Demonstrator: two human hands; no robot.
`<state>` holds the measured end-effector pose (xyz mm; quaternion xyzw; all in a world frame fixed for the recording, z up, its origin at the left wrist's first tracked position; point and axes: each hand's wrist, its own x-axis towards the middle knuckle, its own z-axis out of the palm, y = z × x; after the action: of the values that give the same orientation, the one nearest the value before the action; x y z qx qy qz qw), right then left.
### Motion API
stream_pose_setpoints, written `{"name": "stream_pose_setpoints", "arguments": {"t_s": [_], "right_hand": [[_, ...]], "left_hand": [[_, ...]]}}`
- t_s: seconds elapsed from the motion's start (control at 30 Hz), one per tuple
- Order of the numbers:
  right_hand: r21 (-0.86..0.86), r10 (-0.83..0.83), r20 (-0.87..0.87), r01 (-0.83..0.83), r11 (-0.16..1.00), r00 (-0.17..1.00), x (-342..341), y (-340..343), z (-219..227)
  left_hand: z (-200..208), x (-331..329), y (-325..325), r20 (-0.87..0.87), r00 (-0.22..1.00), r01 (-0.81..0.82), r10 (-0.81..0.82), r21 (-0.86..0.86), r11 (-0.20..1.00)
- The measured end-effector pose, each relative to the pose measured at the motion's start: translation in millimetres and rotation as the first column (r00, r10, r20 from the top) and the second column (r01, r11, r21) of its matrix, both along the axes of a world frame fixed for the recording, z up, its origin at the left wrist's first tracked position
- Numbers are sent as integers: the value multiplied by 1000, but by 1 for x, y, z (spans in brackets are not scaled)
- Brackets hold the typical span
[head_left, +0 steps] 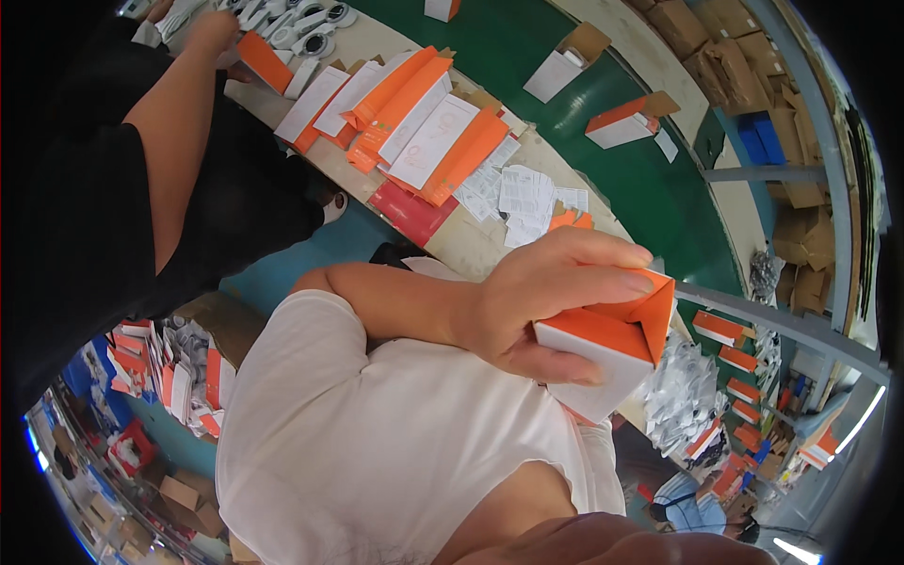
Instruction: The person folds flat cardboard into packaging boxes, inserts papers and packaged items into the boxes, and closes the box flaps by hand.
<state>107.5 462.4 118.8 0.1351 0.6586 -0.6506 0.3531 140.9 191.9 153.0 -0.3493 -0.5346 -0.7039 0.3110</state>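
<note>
My left hand point(546, 306) comes in from the left and grips a small white and orange carton point(595, 377) in front of my chest. The thumb presses the near side while the fingers reach over the far edge. Orange flaps show at the carton's end, with a dark gap between them. My right hand is not in view. Beyond my left forearm, several white and orange cartons point(438, 141) stand in a row on the worktable point(471, 247). Printed leaflets point(527, 198) lie in a loose pile beside them.
A green conveyor belt point(508, 56) runs past the table, bearing open cartons point(617, 122). At left, a person in black point(85, 217) reaches toward white round-ended devices point(306, 28). Clear plastic-wrapped items point(683, 391) pile up at right. A metal post point(772, 320) crosses there.
</note>
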Motion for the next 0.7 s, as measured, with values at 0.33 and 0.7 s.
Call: {"name": "stream_pose_setpoints", "arguments": {"t_s": [0.33,0.7], "right_hand": [[24,126,-60,-125,992,990,-5,-9,-8],[115,276,-117,-263,958,954,-17,-15,-2]], "left_hand": [[-1,2,-3,-85,996,11,6,199,980],[-5,2,-10,-146,987,-30,66,239,970]]}}
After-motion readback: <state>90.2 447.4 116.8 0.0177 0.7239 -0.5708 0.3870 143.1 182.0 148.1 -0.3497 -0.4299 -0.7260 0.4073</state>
